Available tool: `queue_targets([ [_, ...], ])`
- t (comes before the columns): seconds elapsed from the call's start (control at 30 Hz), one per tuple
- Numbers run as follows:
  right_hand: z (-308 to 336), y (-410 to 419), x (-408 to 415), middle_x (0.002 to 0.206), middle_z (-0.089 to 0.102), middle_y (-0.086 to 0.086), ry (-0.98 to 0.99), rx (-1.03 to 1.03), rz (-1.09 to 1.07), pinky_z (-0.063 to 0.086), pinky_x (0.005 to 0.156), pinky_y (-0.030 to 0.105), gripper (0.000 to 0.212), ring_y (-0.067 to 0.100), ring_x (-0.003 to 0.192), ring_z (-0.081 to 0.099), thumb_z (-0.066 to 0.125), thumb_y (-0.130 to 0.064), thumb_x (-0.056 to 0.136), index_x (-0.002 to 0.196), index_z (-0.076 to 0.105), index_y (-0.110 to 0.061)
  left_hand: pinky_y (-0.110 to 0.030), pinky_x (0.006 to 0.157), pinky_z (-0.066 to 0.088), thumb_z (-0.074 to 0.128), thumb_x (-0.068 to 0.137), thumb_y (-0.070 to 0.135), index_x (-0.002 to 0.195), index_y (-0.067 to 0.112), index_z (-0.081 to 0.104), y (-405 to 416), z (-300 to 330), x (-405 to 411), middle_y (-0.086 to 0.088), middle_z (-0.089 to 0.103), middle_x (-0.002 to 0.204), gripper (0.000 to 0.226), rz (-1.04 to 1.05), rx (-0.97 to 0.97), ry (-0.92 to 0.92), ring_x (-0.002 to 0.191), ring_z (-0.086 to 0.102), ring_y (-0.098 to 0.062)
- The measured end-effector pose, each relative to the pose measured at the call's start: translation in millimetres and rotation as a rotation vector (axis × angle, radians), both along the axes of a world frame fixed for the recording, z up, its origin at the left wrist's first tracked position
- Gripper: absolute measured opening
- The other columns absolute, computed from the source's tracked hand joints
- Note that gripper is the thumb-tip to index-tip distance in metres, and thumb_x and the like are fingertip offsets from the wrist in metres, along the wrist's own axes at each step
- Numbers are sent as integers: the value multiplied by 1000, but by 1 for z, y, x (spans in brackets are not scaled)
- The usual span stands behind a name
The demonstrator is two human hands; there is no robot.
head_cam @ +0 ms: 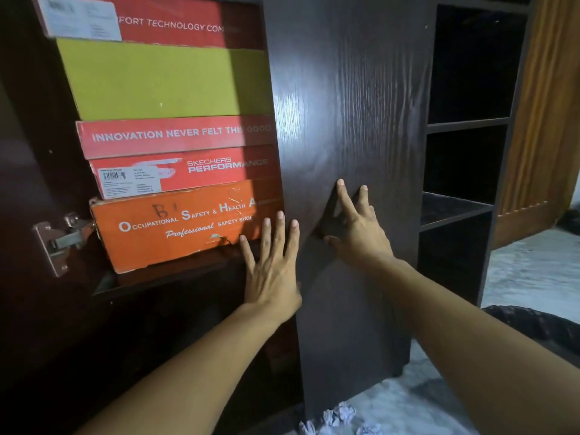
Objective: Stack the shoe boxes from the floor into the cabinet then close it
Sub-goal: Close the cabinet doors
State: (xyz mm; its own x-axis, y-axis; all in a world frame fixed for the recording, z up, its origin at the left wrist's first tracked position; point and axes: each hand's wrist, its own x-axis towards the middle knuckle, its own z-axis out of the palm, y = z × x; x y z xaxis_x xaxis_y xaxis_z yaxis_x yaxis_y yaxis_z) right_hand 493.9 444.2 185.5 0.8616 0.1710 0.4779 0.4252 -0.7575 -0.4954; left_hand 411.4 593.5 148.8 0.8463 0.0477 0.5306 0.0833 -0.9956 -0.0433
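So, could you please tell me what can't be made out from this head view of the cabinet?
- Right ends of the shoe boxes: hidden behind the dark door.
- Top red box: cut off by the upper edge.
- Barcode label small print: too small to read.
- Below the shelf: too dark.
- Left hand and right hand: palms face away, contact unclear.

A home room: dark wood cabinet (345, 120) of shoe boxes (175, 164), open shelves (467, 124), curtain (546, 120).

A dark brown wood-grain door (348, 120) was seen under the hands. Left of them, an orange box (175, 227) with white lettering was topped by red boxes (175, 152) and a yellow-green box (157, 80).
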Motion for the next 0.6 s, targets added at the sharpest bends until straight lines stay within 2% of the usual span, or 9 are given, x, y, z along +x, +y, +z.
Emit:
queue_targets([
  [0.07, 1, 0, 4, 163, -21, 0, 24, -15, 18, 39, 109, 55, 110, 35, 151, 4, 71, -24, 87, 148, -16, -51, -63, 114, -13, 65, 84, 31, 151, 22, -22, 1, 5, 1, -3, -40, 153, 111, 16, -5, 37, 142, -35, -28],
  [0.2, 6, -1, 8, 163, -19, 0, 62, -43, 46, 50, 97, 50, 114, 35, 138, 41, 74, -22, 84, 146, -15, -54, -62, 114, -14, 70, 82, 31, 151, 23, -23, -1, 13, 5, -4, -45, 150, 116, 28, -36, 138, 138, -39, -33],
  [0.27, 8, -5, 5, 164, -14, 0, 85, -52, 45, 53, 93, 47, 111, 34, 129, 51, 73, -21, 84, 148, -11, -54, -61, 114, -13, 72, 81, 30, 151, 24, -22, -4, 15, 2, -6, -44, 150, 117, 27, -69, 185, 139, -37, -33],
  [0.4, 14, -12, -8, 166, 0, 2, 103, -113, 39, 46, 103, 47, 102, 37, 135, 43, 71, -24, 84, 152, -2, -47, -60, 115, -10, 70, 83, 34, 154, 21, -12, -5, 21, -15, -10, -37, 154, 109, 26, -110, 216, 142, -33, -33],
  [0.47, 19, -13, -19, 164, 14, 5, 90, -120, 62, 43, 105, 46, 98, 37, 137, 40, 71, -27, 84, 155, 4, -41, -59, 116, -9, 69, 84, 36, 155, 20, -5, -4, 25, -29, -11, -30, 158, 104, 26, -153, 229, 145, -28, -33],
  [0.6, 37, -12, -55, 152, 42, 7, 89, -116, 136, 50, 100, 43, 94, 31, 127, 52, 76, -34, 81, 155, 18, -31, -58, 118, -4, 68, 84, 40, 155, 18, 2, -6, 42, -68, -12, -20, 161, 100, 30, -187, 230, 148, -19, -33],
])
